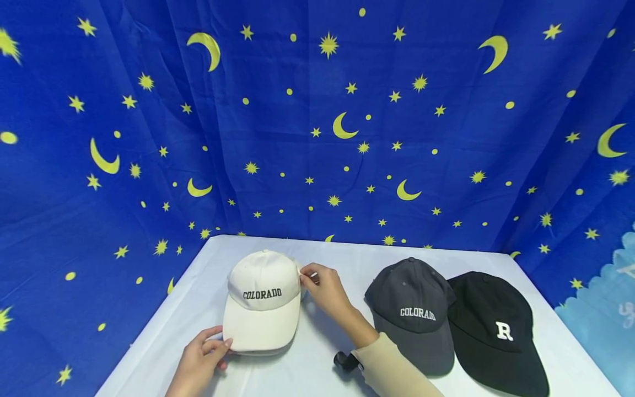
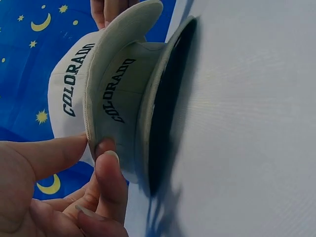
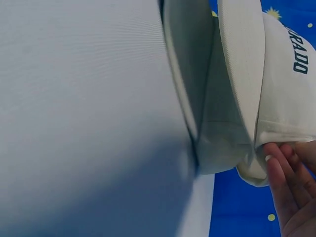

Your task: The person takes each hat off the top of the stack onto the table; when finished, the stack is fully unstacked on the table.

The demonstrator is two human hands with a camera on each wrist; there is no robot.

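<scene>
Two cream-white baseball caps lettered COLORADO are stacked at the left of the table. In the head view the upper cap covers nearly all of the lower one; the left wrist view shows the lower cap beneath it, resting on the table. My left hand pinches the upper cap's brim at its left front corner, thumb on one face and fingers on the other. On the opposite side, my right hand pinches the lower edge of the upper cap's crown. The upper brim stands apart from the lower brim.
Right of my right forearm lies a dark grey COLORADO cap, overlapping a black cap with a white R. A white cloth covers the table. Blue curtains with moons and stars enclose the back and sides.
</scene>
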